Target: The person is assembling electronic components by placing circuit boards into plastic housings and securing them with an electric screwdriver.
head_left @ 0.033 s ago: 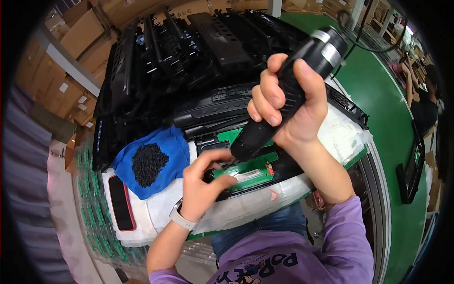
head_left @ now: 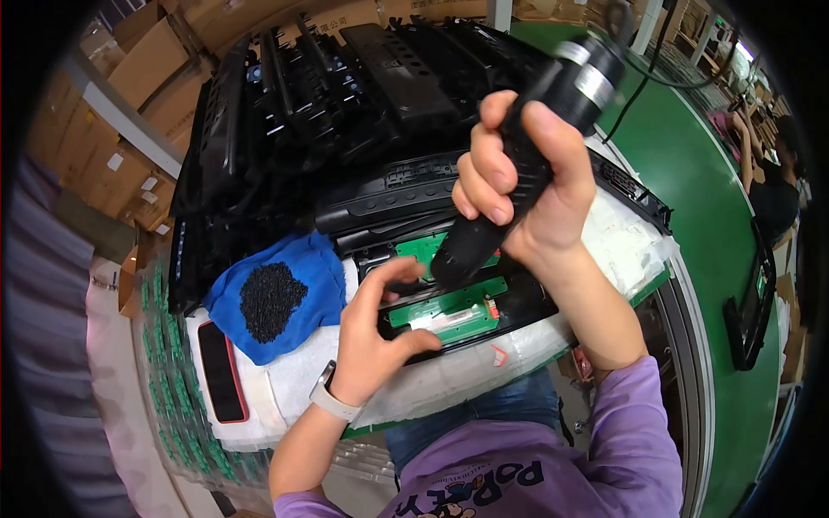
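My right hand (head_left: 557,190) is wrapped around a black electric screwdriver (head_left: 475,244), slanting with its lower end toward the work. Below it a long green circuit board (head_left: 471,304) with a pale strip and a small red part lies in a black plastic housing (head_left: 531,298). The screwdriver's tip is too dark to make out, so contact cannot be told. My left hand (head_left: 367,341) is at the board's left end, thumb and fingers apart, with nothing visible between them. Another green board (head_left: 420,249) sits just behind, partly hidden by the screwdriver.
On the left, a blue cloth (head_left: 324,259) carries a heap of small black screws (head_left: 269,302). A red-edged phone (head_left: 223,371) lies nearby. Black plastic housings (head_left: 389,69) are stacked behind. Green boards in clear trays (head_left: 173,380) stand left. A cord (head_left: 635,99) hangs right; a person (head_left: 773,190) sits beyond.
My left hand's thumb and fingers have spread wider, and the thumb has shifted off the pale strip toward the near edge. The screwdriver in my right hand has tilted slightly more upright.
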